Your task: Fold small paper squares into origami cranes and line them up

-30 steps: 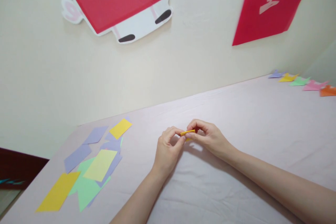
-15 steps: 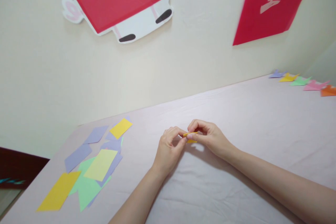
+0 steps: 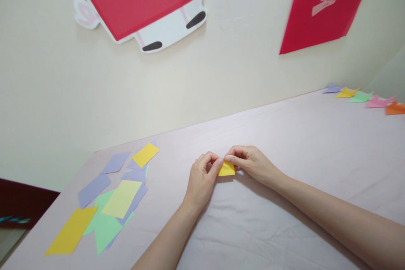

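A small folded piece of yellow paper (image 3: 227, 169) is held just over the pale cloth, its lower flap facing me. My left hand (image 3: 205, 176) pinches its upper left edge between thumb and fingers. At the upper right edge, my right hand (image 3: 248, 162) grips the same paper with thumb and forefinger. The fingertips of both hands nearly meet at the top and cover part of the folds. Beneath the paper, a shadow falls on the cloth.
Loose sheets lie at the left: a yellow sheet (image 3: 71, 231), a pale yellow sheet (image 3: 122, 199), green paper (image 3: 106, 230) and purple paper (image 3: 95, 190). Folded paper shapes, including a green one (image 3: 360, 97), line the far right. Behind the table (image 3: 284, 135) rises a wall (image 3: 240, 63) with red decorations.
The folded yellow paper has tilted, so its flat front flap shows instead of its thin edge. Both hands have shifted their fingers to its top edge.
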### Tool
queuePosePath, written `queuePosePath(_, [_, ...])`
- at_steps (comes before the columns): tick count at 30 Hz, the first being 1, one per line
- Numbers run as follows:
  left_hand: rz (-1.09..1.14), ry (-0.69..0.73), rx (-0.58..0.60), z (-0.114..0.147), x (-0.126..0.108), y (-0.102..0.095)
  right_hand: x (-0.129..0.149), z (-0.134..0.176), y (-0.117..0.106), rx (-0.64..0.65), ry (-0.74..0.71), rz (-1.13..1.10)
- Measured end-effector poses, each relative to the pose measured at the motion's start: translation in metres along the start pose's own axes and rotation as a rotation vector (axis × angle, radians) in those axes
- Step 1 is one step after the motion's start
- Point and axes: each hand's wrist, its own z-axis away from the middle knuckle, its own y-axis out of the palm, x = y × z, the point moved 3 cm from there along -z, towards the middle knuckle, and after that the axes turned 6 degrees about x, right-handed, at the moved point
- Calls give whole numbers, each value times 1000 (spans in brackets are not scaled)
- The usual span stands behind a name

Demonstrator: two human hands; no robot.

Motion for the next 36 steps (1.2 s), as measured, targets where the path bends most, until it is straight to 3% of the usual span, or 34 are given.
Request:
queuePosePath(5, [27, -14, -77, -3, 6, -3, 1, 2, 0, -41, -11, 211])
queuePosePath(9, [-153, 67, -143, -1, -2, -8, 3, 4, 2, -90, -45, 530])
queuePosePath(11, [-320, 141, -110, 2, -9, -8, 5, 5, 3, -95, -63, 658])
queuePosePath(14, [-561, 240, 78, 14, -12, -2, 7, 6, 0, -63, -58, 802])
queuePosePath(17, [-688, 298, 211, 28, -8, 1, 9, 9, -10, 45, -74, 781])
queuePosePath(20, [-720, 350, 237, 37, -4, -2, 10, 13, -20, 234, -212, 638])
queuePosePath(23, [-707, 397, 257, 41, -4, -5, 9, 16, -25, 327, -311, 575])
queuePosePath(29, [-667, 398, 334, 47, -4, -9, 3, 13, -21, 386, -363, 561])
queuePosePath(36, [-692, 413, 389, 52, -4, -11, 4, 13, -13, 340, -349, 591])
